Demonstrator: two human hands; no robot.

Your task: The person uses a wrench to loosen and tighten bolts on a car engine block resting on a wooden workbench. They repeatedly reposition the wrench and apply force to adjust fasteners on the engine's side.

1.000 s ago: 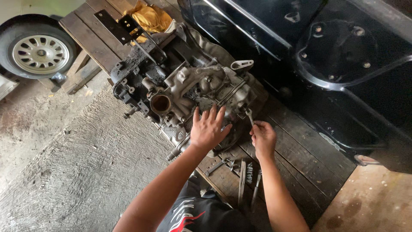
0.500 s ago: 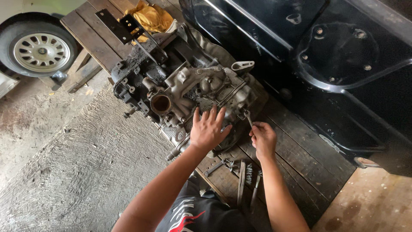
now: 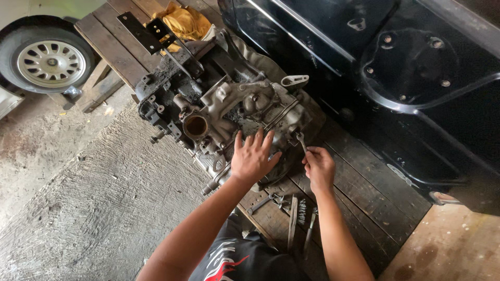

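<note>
A greasy metal engine block [image 3: 224, 104] lies on a dark wooden platform [image 3: 364, 192]. My left hand [image 3: 253, 156] rests flat on the near end of the engine, fingers spread. To its right, my right hand [image 3: 319, 166] grips a small metal wrench [image 3: 301, 139] whose head meets the engine's right edge.
Several loose wrenches and small parts [image 3: 291, 213] lie on the planks between my arms. A black car body [image 3: 396, 67] fills the right side. A wheel with a silver rim [image 3: 44, 57] stands at the far left, a yellow rag [image 3: 182, 21] lies behind the engine, and bare concrete floor [image 3: 94, 208] spreads to the left.
My right hand has turned the wrench slightly at the engine's edge. My left hand stays pressed on the engine.
</note>
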